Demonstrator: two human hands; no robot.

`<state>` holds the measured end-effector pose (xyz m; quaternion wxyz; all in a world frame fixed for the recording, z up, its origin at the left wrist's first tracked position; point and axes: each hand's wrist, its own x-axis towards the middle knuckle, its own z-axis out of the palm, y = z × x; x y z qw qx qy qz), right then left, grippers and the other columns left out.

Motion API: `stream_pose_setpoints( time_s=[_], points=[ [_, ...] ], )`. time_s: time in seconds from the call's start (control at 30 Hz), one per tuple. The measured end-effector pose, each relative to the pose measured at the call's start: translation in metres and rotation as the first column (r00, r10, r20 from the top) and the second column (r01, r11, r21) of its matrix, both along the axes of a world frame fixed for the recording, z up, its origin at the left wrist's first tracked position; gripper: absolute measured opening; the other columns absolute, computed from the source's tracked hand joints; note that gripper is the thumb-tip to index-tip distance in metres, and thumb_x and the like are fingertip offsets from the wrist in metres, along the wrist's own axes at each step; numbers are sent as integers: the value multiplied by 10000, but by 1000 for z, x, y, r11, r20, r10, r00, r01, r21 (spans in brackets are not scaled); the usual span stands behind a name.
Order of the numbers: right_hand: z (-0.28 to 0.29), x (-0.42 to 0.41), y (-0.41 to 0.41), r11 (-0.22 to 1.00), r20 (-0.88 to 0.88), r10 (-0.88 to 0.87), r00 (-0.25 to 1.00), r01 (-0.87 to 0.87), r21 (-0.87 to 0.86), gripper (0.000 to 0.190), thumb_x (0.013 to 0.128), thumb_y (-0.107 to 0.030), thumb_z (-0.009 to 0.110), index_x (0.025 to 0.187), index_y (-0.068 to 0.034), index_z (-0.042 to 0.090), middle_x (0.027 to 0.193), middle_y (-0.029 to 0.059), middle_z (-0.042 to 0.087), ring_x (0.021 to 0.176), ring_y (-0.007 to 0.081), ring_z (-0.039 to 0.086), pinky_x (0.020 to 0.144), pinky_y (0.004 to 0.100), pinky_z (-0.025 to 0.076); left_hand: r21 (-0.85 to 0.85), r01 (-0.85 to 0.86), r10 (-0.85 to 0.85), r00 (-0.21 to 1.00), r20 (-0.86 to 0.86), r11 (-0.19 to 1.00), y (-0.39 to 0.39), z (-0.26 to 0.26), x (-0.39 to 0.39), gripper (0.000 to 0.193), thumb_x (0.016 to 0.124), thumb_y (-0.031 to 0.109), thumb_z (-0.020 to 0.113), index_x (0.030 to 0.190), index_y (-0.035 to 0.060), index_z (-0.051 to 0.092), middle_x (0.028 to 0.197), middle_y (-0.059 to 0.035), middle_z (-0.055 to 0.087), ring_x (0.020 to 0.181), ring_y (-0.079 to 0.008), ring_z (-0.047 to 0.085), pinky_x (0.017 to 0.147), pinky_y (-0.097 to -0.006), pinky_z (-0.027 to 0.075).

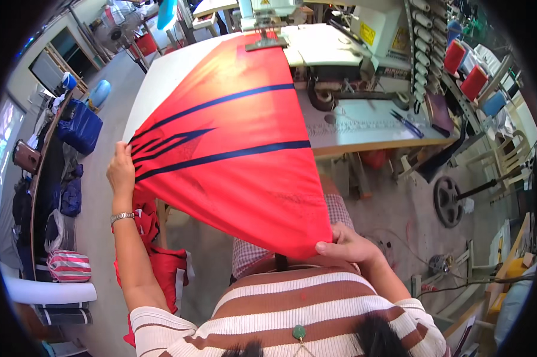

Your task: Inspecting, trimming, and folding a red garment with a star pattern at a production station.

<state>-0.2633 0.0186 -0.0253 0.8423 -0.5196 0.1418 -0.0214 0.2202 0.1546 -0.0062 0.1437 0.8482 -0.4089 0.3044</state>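
A red fabric panel (pixel 233 178) with dark blue stripes and jagged streaks stretches from the sewing machine (pixel 268 15) down towards my lap. Its far end lies beneath the machine's flat presser plate (pixel 266 43). My left hand (pixel 122 169) grips the gathered left side, where the stripes bunch together. At the near right corner, my right hand (pixel 349 243) pinches the edge between thumb and fingers. Under my left forearm hangs more red fabric (pixel 170 263) with white parts, below the white table (pixel 161 85).
Small scissors or thread snips (pixel 407 123) lie on the right tabletop, which has a printed ruler scale (pixel 353 122). White thread cones (pixel 422 42) line a rack at the right. A black handwheel (pixel 448 201) stands low at right. A fan (pixel 114 33) and blue bag (pixel 80 127) are left.
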Motion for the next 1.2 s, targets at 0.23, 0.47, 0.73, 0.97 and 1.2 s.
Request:
stream_pose_setpoints(
  time_s=[0.23, 0.47, 0.73, 0.97, 1.2],
  points=[
    [0, -1, -16, 936, -41, -160, 986, 139, -324, 256, 873, -208, 576, 991, 15, 621, 886, -3, 625, 825, 58, 533, 727, 223, 445, 4, 43, -43, 997, 59, 999, -10, 19, -9, 141, 916, 260, 420, 951, 130, 460, 756, -170, 611, 699, -386, 583, 577, -486, 439],
    [-18, 15, 0, 979, -164, 108, 981, -134, -155, 299, 862, -291, 589, 711, -34, 610, 644, -52, 534, 628, 11, 446, 523, 193, 364, 49, 29, -32, 998, 54, 998, -2, 29, 18, 144, 920, 248, 399, 910, 120, 463, 709, -180, 592, 683, -391, 577, 543, -487, 431],
    [1, 9, -6, 985, -207, 89, 974, -117, -125, 448, 903, -349, 507, 541, -96, 431, 530, -95, 369, 508, 11, 302, 427, 218, 245, -35, 172, -174, 924, -341, 984, -4, 18, -5, 164, 864, 238, 506, 880, 75, 519, 709, -153, 596, 715, -363, 576, 611, -446, 431],
    [4, 9, -13, 974, -232, 135, 963, -172, -145, 430, 880, -378, 540, 608, -45, 552, 599, -84, 446, 569, 19, 372, 492, 216, 330, 16, 77, -68, 947, -312, 997, 2, 19, 2, 147, 859, 213, 500, 893, 73, 531, 833, -141, 587, 815, -349, 551, 685, -446, 426],
    [14, 11, -10, 995, -147, 75, 986, -83, -53, 309, 881, -301, 559, 808, -7, 618, 740, -53, 553, 686, 16, 457, 591, 196, 401, -16, -23, 16, 950, -310, 1000, -23, 22, -5, 248, 854, 273, 522, 930, 38, 539, 930, -181, 548, 884, -369, 518, 763, -443, 416]
  ],
)
